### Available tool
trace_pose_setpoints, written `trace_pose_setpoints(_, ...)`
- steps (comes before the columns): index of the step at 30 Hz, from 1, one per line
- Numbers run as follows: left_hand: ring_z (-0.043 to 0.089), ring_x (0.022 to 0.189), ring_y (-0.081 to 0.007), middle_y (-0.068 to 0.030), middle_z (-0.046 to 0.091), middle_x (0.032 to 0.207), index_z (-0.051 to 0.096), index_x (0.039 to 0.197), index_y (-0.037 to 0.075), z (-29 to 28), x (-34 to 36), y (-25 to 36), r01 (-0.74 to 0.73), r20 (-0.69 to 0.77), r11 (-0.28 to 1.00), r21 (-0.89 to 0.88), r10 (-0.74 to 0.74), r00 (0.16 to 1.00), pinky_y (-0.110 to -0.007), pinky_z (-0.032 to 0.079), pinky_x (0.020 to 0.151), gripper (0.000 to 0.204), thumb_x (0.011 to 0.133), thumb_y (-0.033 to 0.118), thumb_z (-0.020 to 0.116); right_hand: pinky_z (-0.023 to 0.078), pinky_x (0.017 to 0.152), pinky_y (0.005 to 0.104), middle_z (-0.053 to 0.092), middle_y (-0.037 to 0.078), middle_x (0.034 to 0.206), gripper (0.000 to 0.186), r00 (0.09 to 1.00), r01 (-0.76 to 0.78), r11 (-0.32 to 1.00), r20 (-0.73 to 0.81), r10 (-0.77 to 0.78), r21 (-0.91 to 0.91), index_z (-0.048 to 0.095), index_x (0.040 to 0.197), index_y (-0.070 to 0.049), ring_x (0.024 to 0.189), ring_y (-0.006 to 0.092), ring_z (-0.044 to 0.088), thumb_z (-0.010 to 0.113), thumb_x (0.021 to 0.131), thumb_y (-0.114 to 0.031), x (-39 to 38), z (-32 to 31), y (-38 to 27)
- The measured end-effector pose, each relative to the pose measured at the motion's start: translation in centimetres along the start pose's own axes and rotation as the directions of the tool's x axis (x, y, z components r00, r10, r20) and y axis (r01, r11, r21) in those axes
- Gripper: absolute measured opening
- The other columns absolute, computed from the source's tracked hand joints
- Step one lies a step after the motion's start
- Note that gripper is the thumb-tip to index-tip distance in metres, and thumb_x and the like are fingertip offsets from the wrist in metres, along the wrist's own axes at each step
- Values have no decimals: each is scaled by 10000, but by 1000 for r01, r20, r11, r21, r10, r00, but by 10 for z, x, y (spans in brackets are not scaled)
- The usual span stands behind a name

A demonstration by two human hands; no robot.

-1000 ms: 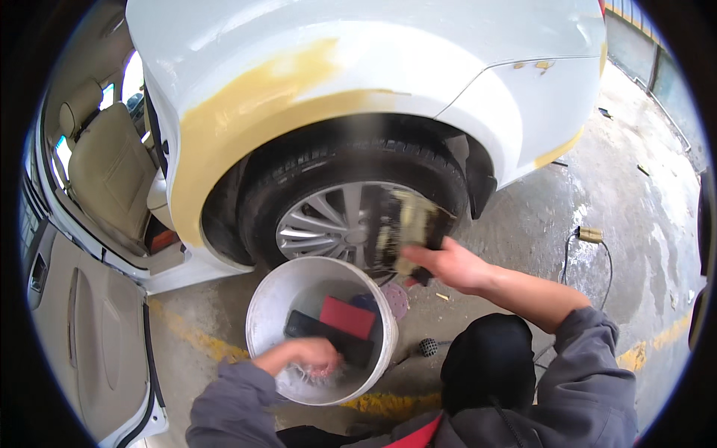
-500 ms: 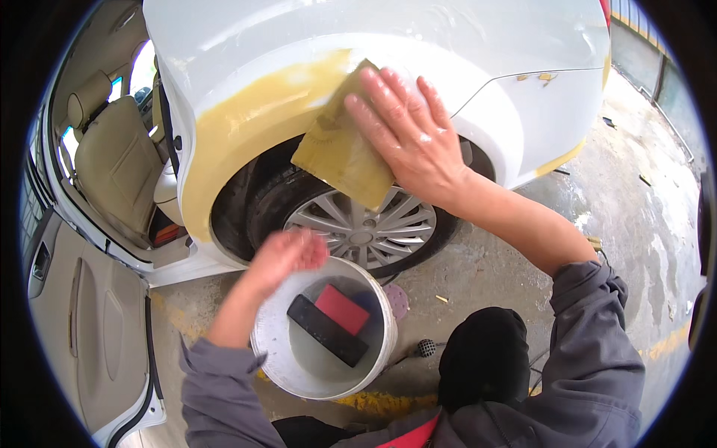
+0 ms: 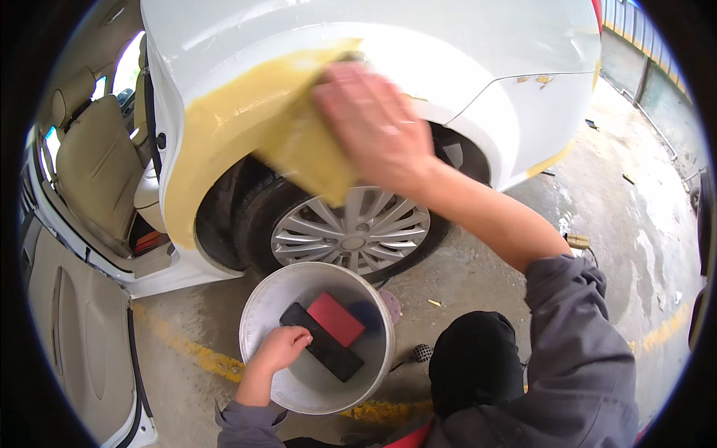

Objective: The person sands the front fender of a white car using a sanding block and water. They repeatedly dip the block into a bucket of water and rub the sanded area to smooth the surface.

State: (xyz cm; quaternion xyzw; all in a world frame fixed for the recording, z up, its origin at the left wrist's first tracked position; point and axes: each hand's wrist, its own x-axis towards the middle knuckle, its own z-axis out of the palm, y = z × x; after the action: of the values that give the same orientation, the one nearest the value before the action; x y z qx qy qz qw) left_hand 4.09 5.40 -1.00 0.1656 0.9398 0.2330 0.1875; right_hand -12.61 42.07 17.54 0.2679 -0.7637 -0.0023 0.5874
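My right hand [image 3: 373,123], blurred, presses a yellow sheet [image 3: 302,157] against the wheel arch of the white car [image 3: 523,37], where a yellow-coated band [image 3: 187,179] curves above the wheel [image 3: 351,231]. My left hand [image 3: 284,343] is low inside a white bucket [image 3: 251,306], its curled fingers over the left end of a black block [image 3: 336,355]; whether they grip it I cannot tell. A red pad [image 3: 334,313] lies beside that block in the bucket.
An open door [image 3: 86,328] and beige seat [image 3: 97,164] are at left. My bent knee [image 3: 474,362] is right of the bucket. A pink disc [image 3: 390,302], a mesh-headed object [image 3: 422,352] and a cord-attached item [image 3: 577,241] lie on the concrete. A wall [image 3: 665,112] stands far right.
My right hand has raised the sheet from wheel level onto the arch, then moved it slightly left. My left hand rose out of the bucket and is now back down inside it.
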Motion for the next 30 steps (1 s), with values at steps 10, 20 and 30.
trace_pose_setpoints(10,727,964,-420,-214,761,1036,758,1142,47,2,16,13,-84,83,996,12,83,993,-478,575,839,267,1015,267,674,332,1272,506,416,172,1687,724,998,35,999,-59,-34,27,447,1598,-18,1552,321,419,637,925,-205,17,6,-17)
trace_pose_setpoints(20,725,987,-416,-197,772,1065,752,1179,50,-13,31,19,-140,27,989,41,139,990,-459,577,883,284,999,262,696,287,1292,490,443,161,1667,655,996,74,997,-49,-75,-10,474,1595,-60,1566,310,397,548,952,-165,51,18,-71)
trace_pose_setpoints(30,756,974,-321,-142,799,1056,737,1237,76,-40,28,-13,55,76,998,-31,-52,996,-413,582,866,323,1006,299,705,286,1285,533,418,237,1659,646,998,49,999,26,-49,-4,491,1549,29,1577,409,345,606,951,-185,54,15,-53)
